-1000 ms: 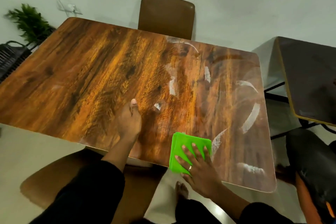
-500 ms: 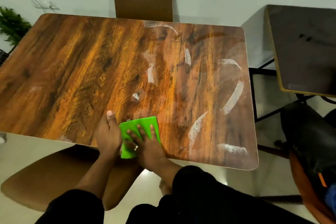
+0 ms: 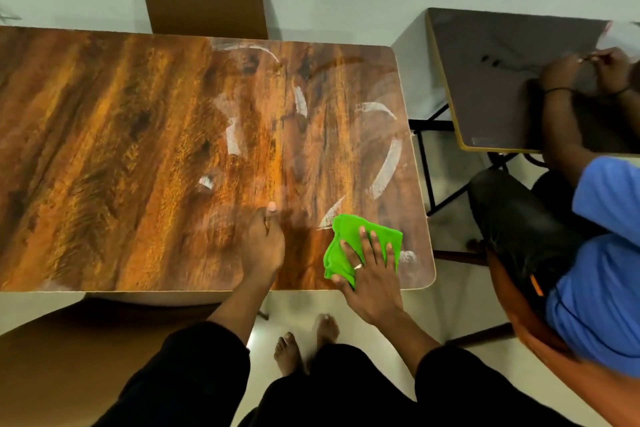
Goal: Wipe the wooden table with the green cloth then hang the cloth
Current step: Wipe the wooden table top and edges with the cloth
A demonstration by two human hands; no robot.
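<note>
Mid-wipe, step 1 of 2. Right hand point(image 3: 372, 274) spread flat, fingers splayed, pressed down on green cloth point(image 3: 349, 239) near the front right corner of wooden table point(image 3: 138, 149). Left hand point(image 3: 261, 246) braced on the top just beside it, fingers loosely together, holding nothing. White smears point(image 3: 388, 166) left further back on the right half (cloth edge touching the nearest one). Judged next: push cloth away from the body through those streaks, pressure kept even. Hanging not started; no hook or rail in view.
</note>
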